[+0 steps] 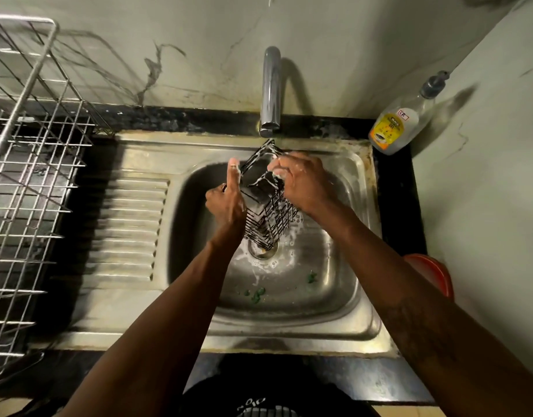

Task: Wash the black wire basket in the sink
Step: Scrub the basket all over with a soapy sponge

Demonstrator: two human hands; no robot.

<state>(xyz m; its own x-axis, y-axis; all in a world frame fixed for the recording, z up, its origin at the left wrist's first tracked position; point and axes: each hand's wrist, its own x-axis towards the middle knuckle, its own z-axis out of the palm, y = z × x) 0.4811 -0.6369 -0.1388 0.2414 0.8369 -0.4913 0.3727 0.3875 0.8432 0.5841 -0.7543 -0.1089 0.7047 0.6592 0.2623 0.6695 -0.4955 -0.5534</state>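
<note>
Here the black wire basket (266,200) hangs tilted over the sink (334,323) bowl, its upper corner just below the tap (270,88) spout and its lower end above the drain (262,251). The left hand (227,203) clasps the basket's side left of the tap, thumb raised, fingers wrapped behind the wires. The right hand (301,182), soapy, is closed over the rim right of the tap; whether it holds a sponge I cannot tell. Foam lies around the drain. To scrub well, the left hand should likely hold the frame steady while the right works along each wire and into the corners, turning the basket so every face comes under the tap. Wet wires probably slip, so a firm grip matters.
</note>
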